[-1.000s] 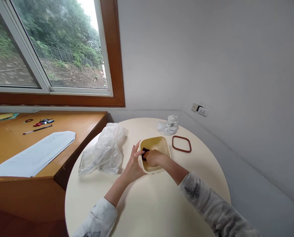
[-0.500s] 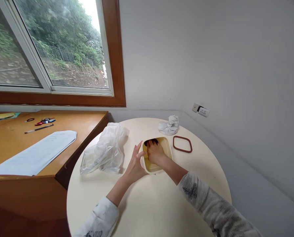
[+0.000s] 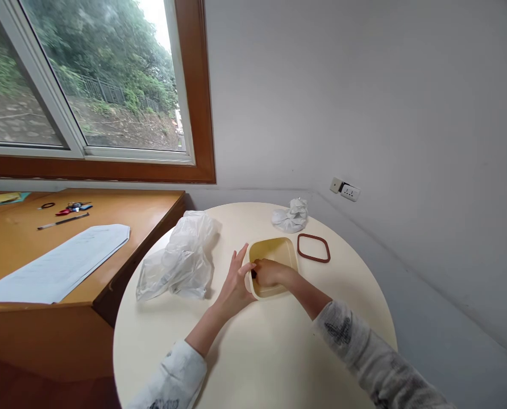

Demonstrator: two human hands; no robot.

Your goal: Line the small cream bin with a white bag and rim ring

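A pale yellow plastic container [image 3: 274,247] with rounded corners stands on the round cream table [image 3: 279,352], its open top facing up. My left hand [image 3: 233,285] steadies it at the left side, the fingers along the outer wall and near the rim. Inside the container is my right hand [image 3: 271,273], its fingers curled at the left inner wall. A dark, soft-looking piece [image 3: 254,274], possibly a cloth, shows at those fingertips; most of it is hidden. To the right of the container lies a reddish-brown rounded frame [image 3: 314,259], like a lid's sealing ring.
A crumpled clear plastic bag [image 3: 183,255] lies on the table's left, and a knotted white bag [image 3: 291,218] at the back. On the wooden desk [image 3: 151,213] at left are papers [image 3: 61,264], a pen [image 3: 63,221] and keys [image 3: 75,207]. A wall socket [image 3: 349,192] is at right.
My right hand has moved from the container's far left corner towards me along its left inner wall, with the dark piece. The left hand stays at the container's side.
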